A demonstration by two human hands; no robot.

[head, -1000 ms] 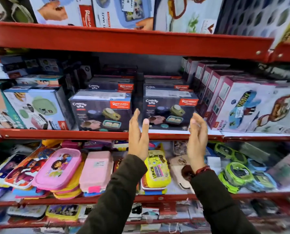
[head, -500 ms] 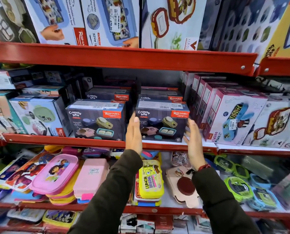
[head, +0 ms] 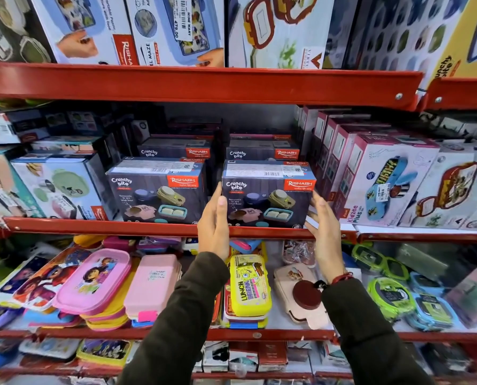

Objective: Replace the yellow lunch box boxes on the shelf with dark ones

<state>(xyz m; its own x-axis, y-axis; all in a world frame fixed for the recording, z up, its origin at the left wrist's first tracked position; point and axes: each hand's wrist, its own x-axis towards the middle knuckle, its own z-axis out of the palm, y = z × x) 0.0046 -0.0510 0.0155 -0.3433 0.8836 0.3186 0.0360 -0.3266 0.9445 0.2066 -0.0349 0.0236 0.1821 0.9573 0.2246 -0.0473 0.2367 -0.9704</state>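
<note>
I see two dark navy boxes (head: 267,194) with orange-red brand labels on a red shelf (head: 106,227). At seven o'clock lies a pink lunch box (head: 93,282) with cartoon figures; at six o'clock, a yellow one (head: 249,284) with printed lettering. My sleeves (head: 176,315) are dark olive.

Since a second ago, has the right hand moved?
Yes. The right hand rose from below the red metal shelf edge to the right dark cardboard box.

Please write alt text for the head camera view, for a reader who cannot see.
Two hands, left hand and right hand, flank a dark lunch box box on a red shelf, beside a matching dark box.
</note>
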